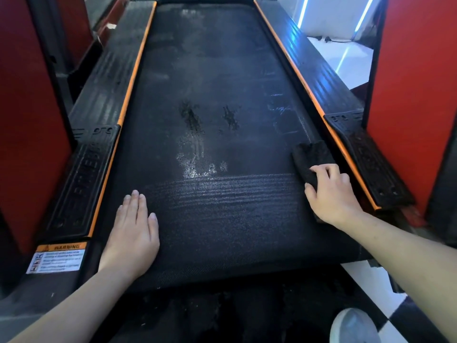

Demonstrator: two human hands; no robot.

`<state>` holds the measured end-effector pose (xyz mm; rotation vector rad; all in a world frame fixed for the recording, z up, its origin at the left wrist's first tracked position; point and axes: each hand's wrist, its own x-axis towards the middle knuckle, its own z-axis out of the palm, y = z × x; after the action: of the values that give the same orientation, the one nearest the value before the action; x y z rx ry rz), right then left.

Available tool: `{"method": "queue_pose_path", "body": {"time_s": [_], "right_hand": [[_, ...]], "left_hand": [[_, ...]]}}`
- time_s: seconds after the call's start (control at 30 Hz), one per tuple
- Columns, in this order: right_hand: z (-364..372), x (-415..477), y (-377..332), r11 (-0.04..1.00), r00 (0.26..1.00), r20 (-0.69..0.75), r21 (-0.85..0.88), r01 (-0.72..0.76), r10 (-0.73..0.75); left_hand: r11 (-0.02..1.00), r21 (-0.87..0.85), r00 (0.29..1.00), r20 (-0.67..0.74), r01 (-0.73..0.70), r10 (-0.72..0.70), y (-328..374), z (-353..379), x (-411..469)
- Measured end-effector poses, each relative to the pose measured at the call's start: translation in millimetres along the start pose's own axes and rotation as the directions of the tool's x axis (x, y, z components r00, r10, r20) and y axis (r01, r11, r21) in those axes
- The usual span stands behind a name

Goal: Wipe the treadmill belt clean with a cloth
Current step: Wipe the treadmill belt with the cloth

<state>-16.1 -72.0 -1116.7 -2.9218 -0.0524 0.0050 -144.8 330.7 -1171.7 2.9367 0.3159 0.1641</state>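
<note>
At the belt's (222,219) right edge, the right hand (331,194) grips a dark cloth (311,157) to wipe, while the left hand (133,233) lies flat and open, apparently bracing.

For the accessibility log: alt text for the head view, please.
A person's right hand grips a dark cloth at the right edge of a black treadmill belt, while the left hand rests flat on the belt near its left edge. The belt's middle shows wet patches and dark smudges; orange-trimmed side rails flank it.
</note>
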Motion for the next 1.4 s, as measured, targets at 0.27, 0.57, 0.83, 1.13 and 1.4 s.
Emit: {"method": "queue_pose_path", "body": {"time_s": [0.27,0.57,0.83,1.13,1.4], "right_hand": [[1.8,-12.5,2.0,0.999,1.000,-0.014,-0.032,0.005,-0.006],[1.2,-31.4,5.9,0.998,0.999,-0.032,-0.066,0.019,-0.022],[-1.8,-44.5,4.4,0.995,1.000,-0.026,-0.100,-0.004,0.001],[-21.5,-30.0,1.8,0.997,0.996,-0.088,0.067,-0.029,0.035],[-11.0,9.7,-12.7,0.991,0.997,-0.069,0.122,0.048,-0.040]], "left_hand": [[0.999,-0.036,1.000,0.002,-0.006,0.006,2.1,-1.7,-15.1],[0.999,-0.036,1.000,0.001,-0.028,0.028,-3.3,-0.8,-36.7],[0.999,0.042,0.999,-0.033,-0.007,0.008,8.3,-8.3,-55.4],[0.986,-0.145,0.987,-0.130,0.076,-0.096,25.7,-30.2,-21.6],[0.998,-0.069,0.999,-0.046,-0.006,0.003,20.2,-23.9,26.7]]}}
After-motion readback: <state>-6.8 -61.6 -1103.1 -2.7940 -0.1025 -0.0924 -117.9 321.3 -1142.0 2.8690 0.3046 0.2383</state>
